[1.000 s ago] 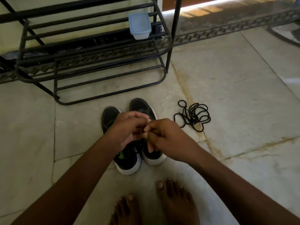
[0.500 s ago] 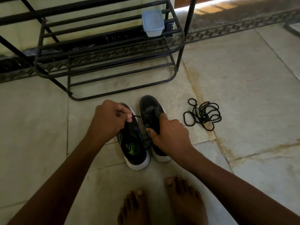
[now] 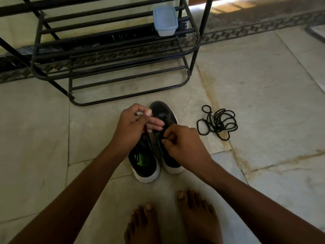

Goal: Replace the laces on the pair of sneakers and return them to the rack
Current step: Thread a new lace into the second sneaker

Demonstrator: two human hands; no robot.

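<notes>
On pale floor tiles (image 3: 263, 85), two black sneakers sit side by side with both hands working over them.

Left sneaker (image 3: 144, 164) and right sneaker (image 3: 165, 117) touch along their inner sides, heels toward the bare feet (image 3: 175, 219) at six o'clock, toes toward the black metal rack (image 3: 109, 55) at twelve. Left hand (image 3: 133, 125) hovers over the left sneaker's front, fingers loosely spread and reaching toward three o'clock; whether it holds lace I cannot tell. Right hand (image 3: 182, 143) has its fingers curled, pinching a dark lace at the right sneaker's throat. Loose black laces (image 3: 218, 122) lie tangled on the tiles at three o'clock, apart from the sneakers. Pale blue lidded container (image 3: 165, 20) stands on a rack shelf.
</notes>
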